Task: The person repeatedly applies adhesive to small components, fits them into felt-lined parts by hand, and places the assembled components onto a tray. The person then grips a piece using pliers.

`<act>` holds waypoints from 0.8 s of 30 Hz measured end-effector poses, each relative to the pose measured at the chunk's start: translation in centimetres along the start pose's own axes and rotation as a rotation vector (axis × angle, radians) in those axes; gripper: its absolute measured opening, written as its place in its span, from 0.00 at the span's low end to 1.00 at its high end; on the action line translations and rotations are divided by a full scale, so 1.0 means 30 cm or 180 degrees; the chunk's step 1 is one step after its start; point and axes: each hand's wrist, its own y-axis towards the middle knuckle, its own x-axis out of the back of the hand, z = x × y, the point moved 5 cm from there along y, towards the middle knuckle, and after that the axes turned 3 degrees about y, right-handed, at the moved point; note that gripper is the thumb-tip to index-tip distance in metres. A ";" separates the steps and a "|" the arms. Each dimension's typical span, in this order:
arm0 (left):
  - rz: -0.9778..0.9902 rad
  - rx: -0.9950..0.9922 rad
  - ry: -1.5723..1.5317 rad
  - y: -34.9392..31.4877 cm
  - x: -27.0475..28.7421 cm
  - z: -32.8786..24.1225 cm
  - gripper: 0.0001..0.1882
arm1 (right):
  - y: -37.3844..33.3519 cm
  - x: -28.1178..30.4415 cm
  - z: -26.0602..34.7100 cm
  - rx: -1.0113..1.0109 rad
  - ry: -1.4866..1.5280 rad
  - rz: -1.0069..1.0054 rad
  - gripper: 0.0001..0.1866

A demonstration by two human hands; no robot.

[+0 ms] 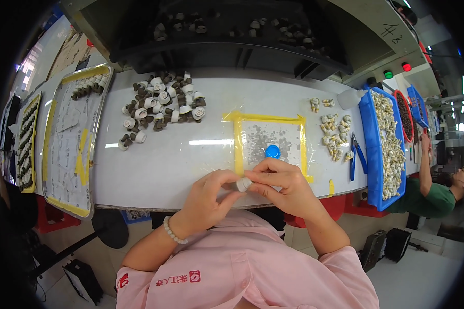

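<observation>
Just over the table's near edge, my left hand (207, 198) and my right hand (286, 188) meet, fingers pinched around a small white cap-like part (244, 184). Its far side is hidden by my fingertips. Beyond my right hand lies a blue round cap (272, 151) on a wet-spotted sheet (252, 135) framed with yellow tape. Left of the sheet, many white-and-dark-brown small parts (162, 103) are heaped loosely. To its right, white-and-gold small parts (335, 135) lie in a cluster, with blue-handled pliers (357, 157) beside them.
A blue bin (375, 172) full of white-and-gold parts stands at the right, near a white squeeze bottle (349, 99). At the left are a metal tray (92, 170) and a second tray. A dark machine trough (232, 64) borders the far side. Another person (433, 193) works at far right.
</observation>
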 end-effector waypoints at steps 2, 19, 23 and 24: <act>0.0113 0.0237 -0.0200 0.007 -0.007 0.015 0.21 | -0.001 0.014 0.003 -0.0036 0.0034 0.0009 0.16; -0.0412 0.1484 -0.3359 -0.007 0.076 0.070 0.23 | 0.149 0.421 -0.146 0.0021 -0.3069 -0.1320 0.12; -0.0490 0.1593 -0.3633 -0.014 0.086 0.081 0.23 | 0.092 0.341 -0.075 0.0127 -0.2542 -0.1287 0.12; -0.0486 0.1621 -0.3760 -0.013 0.086 0.084 0.23 | 0.073 0.316 -0.065 0.0192 -0.2560 -0.1170 0.12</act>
